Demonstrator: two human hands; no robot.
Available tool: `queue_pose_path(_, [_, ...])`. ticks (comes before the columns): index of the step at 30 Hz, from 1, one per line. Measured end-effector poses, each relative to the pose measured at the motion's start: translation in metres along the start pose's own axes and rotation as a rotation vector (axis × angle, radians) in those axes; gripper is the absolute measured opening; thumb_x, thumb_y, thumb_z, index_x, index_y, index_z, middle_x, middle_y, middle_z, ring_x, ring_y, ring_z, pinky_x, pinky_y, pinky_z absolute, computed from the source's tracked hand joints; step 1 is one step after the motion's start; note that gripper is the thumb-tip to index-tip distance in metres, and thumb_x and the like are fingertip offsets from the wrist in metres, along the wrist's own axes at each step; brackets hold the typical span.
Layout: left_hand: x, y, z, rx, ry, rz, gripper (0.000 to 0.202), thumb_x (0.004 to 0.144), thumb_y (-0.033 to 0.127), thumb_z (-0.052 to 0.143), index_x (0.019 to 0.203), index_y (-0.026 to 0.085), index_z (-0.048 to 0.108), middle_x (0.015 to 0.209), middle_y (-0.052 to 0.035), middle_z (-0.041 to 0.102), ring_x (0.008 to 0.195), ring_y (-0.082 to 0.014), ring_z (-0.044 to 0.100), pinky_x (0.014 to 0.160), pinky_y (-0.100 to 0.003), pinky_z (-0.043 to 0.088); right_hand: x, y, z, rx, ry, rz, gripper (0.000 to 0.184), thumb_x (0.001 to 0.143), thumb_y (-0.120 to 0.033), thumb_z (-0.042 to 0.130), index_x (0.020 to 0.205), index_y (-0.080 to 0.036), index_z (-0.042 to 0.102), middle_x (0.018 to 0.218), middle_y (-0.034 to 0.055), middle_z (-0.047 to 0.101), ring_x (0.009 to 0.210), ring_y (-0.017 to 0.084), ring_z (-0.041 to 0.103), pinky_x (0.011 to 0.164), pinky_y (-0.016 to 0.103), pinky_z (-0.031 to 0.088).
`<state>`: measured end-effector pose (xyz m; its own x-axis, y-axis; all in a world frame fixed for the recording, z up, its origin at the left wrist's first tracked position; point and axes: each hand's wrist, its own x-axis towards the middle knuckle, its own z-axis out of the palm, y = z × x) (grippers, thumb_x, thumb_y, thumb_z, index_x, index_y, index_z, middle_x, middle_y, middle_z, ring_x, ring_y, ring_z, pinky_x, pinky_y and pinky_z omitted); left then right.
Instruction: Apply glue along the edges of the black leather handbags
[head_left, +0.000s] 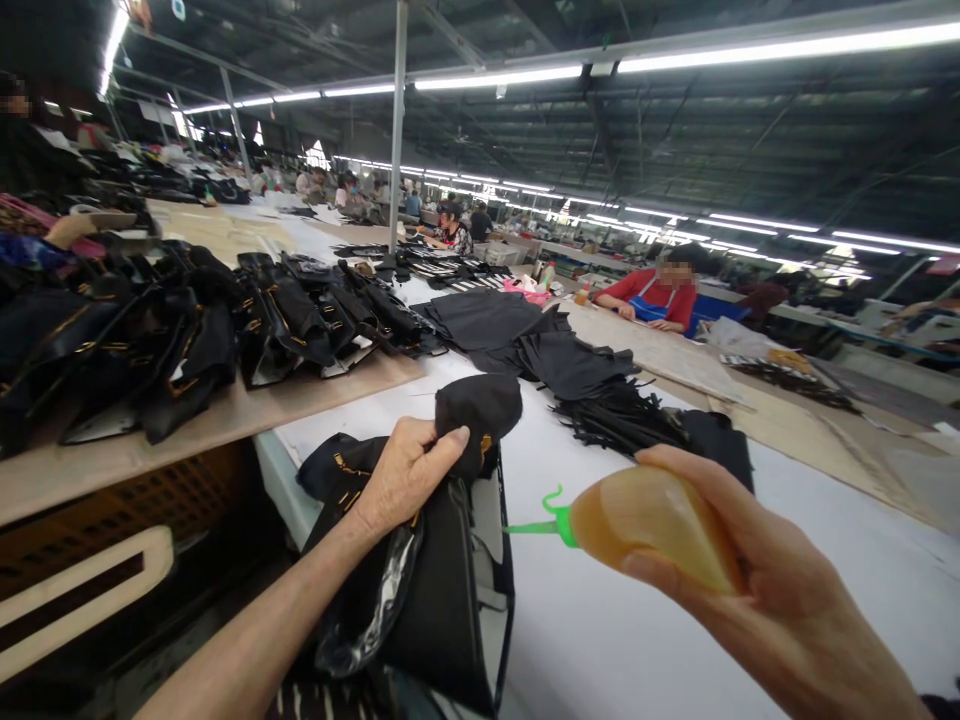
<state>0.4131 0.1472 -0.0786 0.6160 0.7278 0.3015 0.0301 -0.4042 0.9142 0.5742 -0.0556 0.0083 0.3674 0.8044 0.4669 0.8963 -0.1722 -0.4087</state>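
Observation:
My left hand (409, 465) is closed on a black bag (435, 590) with gold-coloured hardware, pinching a rounded flap (480, 405) between thumb and fingers. Clear plastic wraps a strap or handle along the bag's side. In my right hand (757, 560) lies a squeeze bottle (652, 530) of amber liquid, held sideways with the fingers around it. Its green nozzle points left, and the tip is close to the pale inner edge of the bag; whether it touches I cannot tell.
Black bags (300, 310) pile up on the brown board at left. Flat black pieces (510, 320) and strips (615, 415) lie across the white tabletop (600, 640). A person in red (656, 290) sits across the table. A yellow crate (165, 510) stands below at left.

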Motion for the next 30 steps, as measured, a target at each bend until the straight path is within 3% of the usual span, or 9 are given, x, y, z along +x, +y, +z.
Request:
queue_pose_path(6, [-0.002,0.001,0.000,-0.018,0.008,0.013,0.044,0.085,0.042,0.046,0.055,0.011,0.055,0.051,0.0022,0.043,0.050,-0.0090,0.040,0.048,-0.022,0.029,-0.010,0.006,-0.003,0.011,-0.068,-0.039,0.045,0.077,-0.050,0.065,0.117,-0.034,0.050,0.099,-0.0013,0.067,0.072,0.021,0.067,0.059,0.021,0.056])
queue_pose_path(11, [-0.003,0.000,0.000,-0.036,0.007,0.012,0.041,0.085,0.042,0.047,0.061,0.011,0.060,0.054,0.0003,0.050,0.053,-0.0111,0.045,0.050,-0.022,0.034,-0.014,0.001,-0.005,0.021,-0.029,-0.040,0.043,0.075,-0.056,0.063,0.111,-0.035,0.054,0.091,-0.0024,0.069,0.066,0.020,0.067,0.051,0.019,0.055])
queue_pose_path(15, [-0.003,0.001,0.000,-0.042,0.021,0.002,0.040,0.083,0.040,0.048,0.061,0.011,0.062,0.053,0.0000,0.053,0.052,-0.0115,0.046,0.049,-0.022,0.035,-0.019,0.007,-0.005,0.038,-0.107,-0.052,0.046,0.077,-0.051,0.065,0.117,-0.037,0.049,0.097,-0.0028,0.069,0.071,0.020,0.068,0.055,0.018,0.056])
queue_pose_path(30, [-0.002,0.003,0.002,-0.011,0.013,-0.005,0.039,0.083,0.041,0.047,0.063,0.011,0.063,0.056,0.0001,0.055,0.053,-0.0119,0.049,0.051,-0.022,0.038,-0.029,0.020,-0.007,-0.038,-0.113,-0.078,0.050,0.073,-0.054,0.065,0.118,-0.040,0.050,0.097,-0.0029,0.069,0.069,0.022,0.069,0.052,0.021,0.057])
